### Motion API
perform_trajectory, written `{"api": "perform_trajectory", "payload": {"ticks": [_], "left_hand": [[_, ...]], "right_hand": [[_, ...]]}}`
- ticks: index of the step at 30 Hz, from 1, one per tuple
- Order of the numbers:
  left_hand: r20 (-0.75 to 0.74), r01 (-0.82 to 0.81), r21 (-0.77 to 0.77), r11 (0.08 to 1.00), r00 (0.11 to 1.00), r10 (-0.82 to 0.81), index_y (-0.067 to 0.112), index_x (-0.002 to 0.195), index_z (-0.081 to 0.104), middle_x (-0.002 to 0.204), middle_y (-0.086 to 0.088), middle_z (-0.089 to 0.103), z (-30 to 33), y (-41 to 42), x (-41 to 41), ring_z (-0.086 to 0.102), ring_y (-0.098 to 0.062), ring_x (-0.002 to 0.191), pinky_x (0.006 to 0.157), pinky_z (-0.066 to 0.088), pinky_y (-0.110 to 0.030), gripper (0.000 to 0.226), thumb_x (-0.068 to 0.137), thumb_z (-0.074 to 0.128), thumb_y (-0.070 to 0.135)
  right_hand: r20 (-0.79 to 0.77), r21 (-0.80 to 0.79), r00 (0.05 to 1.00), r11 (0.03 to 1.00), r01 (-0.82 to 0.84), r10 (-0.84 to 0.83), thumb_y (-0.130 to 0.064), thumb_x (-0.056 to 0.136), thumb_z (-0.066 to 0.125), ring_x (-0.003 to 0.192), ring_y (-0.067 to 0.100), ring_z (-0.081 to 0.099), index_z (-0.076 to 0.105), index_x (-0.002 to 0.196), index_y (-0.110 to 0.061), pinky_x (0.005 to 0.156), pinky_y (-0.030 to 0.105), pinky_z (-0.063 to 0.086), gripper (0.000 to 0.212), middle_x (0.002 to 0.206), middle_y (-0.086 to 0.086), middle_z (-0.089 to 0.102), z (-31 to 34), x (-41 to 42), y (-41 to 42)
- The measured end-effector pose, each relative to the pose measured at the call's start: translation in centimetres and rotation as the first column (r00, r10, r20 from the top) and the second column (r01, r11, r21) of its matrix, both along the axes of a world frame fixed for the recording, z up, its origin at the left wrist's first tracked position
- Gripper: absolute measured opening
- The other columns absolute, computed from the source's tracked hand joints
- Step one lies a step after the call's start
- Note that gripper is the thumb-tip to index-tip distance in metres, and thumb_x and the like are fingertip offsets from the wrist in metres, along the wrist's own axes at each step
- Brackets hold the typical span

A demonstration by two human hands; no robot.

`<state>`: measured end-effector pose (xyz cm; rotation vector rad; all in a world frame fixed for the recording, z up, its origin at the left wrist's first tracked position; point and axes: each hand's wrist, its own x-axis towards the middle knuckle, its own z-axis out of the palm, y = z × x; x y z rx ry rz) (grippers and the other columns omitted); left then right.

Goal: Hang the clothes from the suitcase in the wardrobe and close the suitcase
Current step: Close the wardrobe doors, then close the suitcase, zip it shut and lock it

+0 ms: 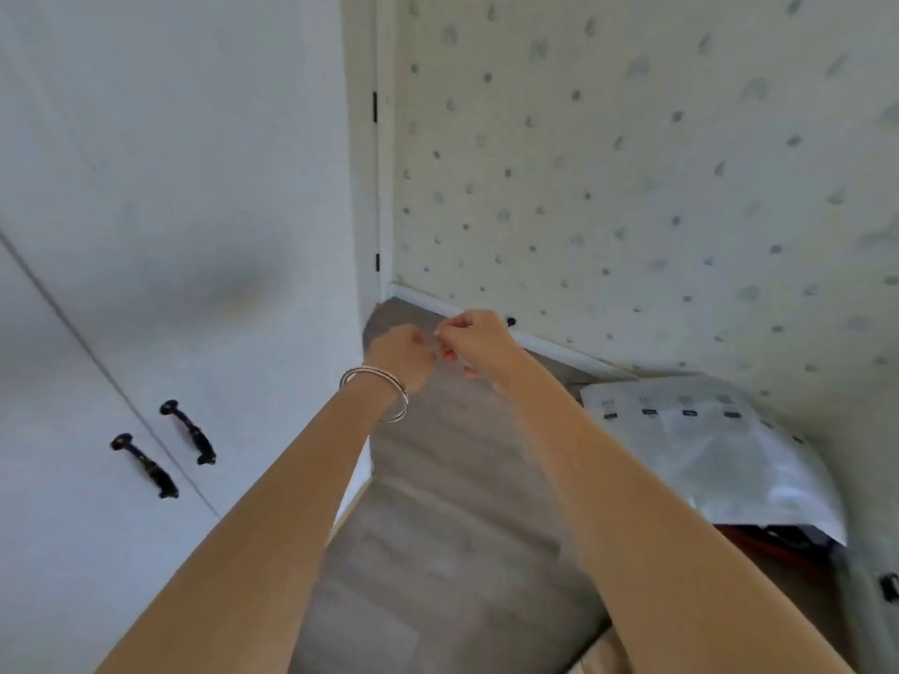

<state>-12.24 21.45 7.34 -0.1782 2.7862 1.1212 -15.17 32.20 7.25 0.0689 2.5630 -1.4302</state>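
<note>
Both my arms reach forward over the grey floor. My left hand [401,355], with bangles on its wrist, and my right hand [479,342] meet fingertip to fingertip, fingers curled. I see nothing held between them; the picture is blurred there. The white wardrobe [160,245] fills the left side, its two doors closed, with two black handles [187,432] side by side. At the lower right lies a pale shiny cover [705,449] with a row of black marks, probably the suitcase's lid, and something dark red [759,535] shows under its edge. No clothes are clearly visible.
A wall with grey-spotted wallpaper [632,187] stands ahead and to the right, with a white skirting board [559,345] at its foot. A door edge with black hinges [375,107] sits in the corner. Grey floor [438,503] runs between wardrobe and suitcase.
</note>
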Motion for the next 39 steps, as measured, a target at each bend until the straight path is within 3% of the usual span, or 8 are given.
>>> {"api": "perform_trajectory", "payload": {"ticks": [2,4,11,23,26,30,33,39], "left_hand": [[0.022,0.153,-0.043,0.987,0.988,-0.152,0.011,0.107,0.063,0.104,-0.013,0.064,-1.6,5.0,0.6,0.057,-0.03,0.091,0.072,0.036,-0.027,0.028,0.089,0.044,0.02],[0.04,0.264,-0.079,0.961,0.964,-0.261,0.011,0.108,0.064,0.109,-0.013,0.065,-3.0,9.7,1.3,0.06,-0.033,0.103,0.075,0.04,-0.029,0.03,0.089,0.042,0.017],[0.152,0.419,0.032,0.907,0.895,-0.419,0.013,0.111,0.063,0.119,-0.009,0.064,-7.1,24.2,4.9,0.059,-0.029,0.11,0.087,0.043,-0.027,0.028,0.088,0.048,0.013],[0.249,0.7,0.092,0.708,0.672,-0.697,0.013,0.108,0.063,0.116,-0.008,0.063,-16.3,48.2,17.6,0.059,-0.024,0.099,0.083,0.043,-0.027,0.024,0.089,0.049,0.016],[0.279,0.73,0.066,0.681,0.641,-0.715,0.014,0.112,0.06,0.115,-0.007,0.061,-19.3,51.2,19.2,0.053,-0.018,0.087,0.075,0.041,-0.025,0.026,0.089,0.047,0.015],[0.359,0.763,0.045,0.644,0.589,-0.724,0.014,0.113,0.057,0.105,-0.003,0.059,-24.4,53.5,20.3,0.053,-0.019,0.083,0.072,0.041,-0.026,0.027,0.089,0.045,0.012],[0.372,0.777,0.021,0.629,0.578,-0.726,0.012,0.117,0.056,0.099,0.0,0.055,-28.1,55.2,19.4,0.051,-0.018,0.083,0.072,0.039,-0.024,0.031,0.088,0.045,0.011],[0.339,0.849,-0.037,0.527,0.506,-0.793,0.015,0.129,0.046,0.132,-0.004,0.05,-36.3,59.6,16.0,0.054,-0.021,0.109,0.082,0.04,-0.025,0.039,0.09,0.046,0.012]], "right_hand": [[0.029,0.004,0.993,0.994,0.111,-0.111,-0.014,0.08,0.054,0.071,0.016,0.052,0.055,0.059,-0.02,0.057,0.023,0.036,0.022,0.073,0.007,0.06,-1.5,1.0,5.0],[0.059,0.005,0.978,0.979,0.202,-0.202,-0.015,0.082,0.053,0.074,0.018,0.057,0.056,0.06,-0.02,0.057,0.022,0.039,0.023,0.074,0.006,0.064,-2.7,2.4,10.0],[0.153,0.03,0.863,0.875,0.483,-0.481,-0.012,0.085,0.05,0.077,0.018,0.057,0.056,0.07,-0.015,0.066,0.028,0.042,0.016,0.077,0.006,0.061,-7.3,10.2,26.9],[0.324,0.187,0.598,0.67,0.719,-0.733,-0.011,0.086,0.044,0.052,0.017,0.037,0.05,0.075,-0.013,0.046,0.023,0.029,0.012,0.065,0.006,0.047,-17.3,27.1,51.2],[0.322,0.243,0.595,0.671,0.7,-0.737,-0.014,0.09,0.046,0.067,0.026,0.053,0.062,0.076,-0.008,0.062,0.03,0.045,0.022,0.076,0.011,0.056,-19.7,30.0,54.4],[0.364,0.29,0.526,0.63,0.72,-0.769,-0.018,0.093,0.047,0.113,0.026,0.055,0.061,0.116,-0.011,0.084,0.026,0.04,0.028,0.12,0.007,0.06,-23.9,32.5,57.0],[0.387,0.301,0.505,0.623,0.722,-0.772,-0.018,0.093,0.047,0.117,0.025,0.053,0.056,0.125,-0.014,0.084,0.026,0.039,0.033,0.128,0.007,0.057,-27.5,32.7,58.2],[0.371,0.384,0.506,0.624,0.68,-0.779,-0.014,0.093,0.044,0.115,0.028,0.054,0.051,0.129,-0.012,0.091,0.034,0.046,0.037,0.127,0.009,0.057,-35.2,31.0,60.3]]}}
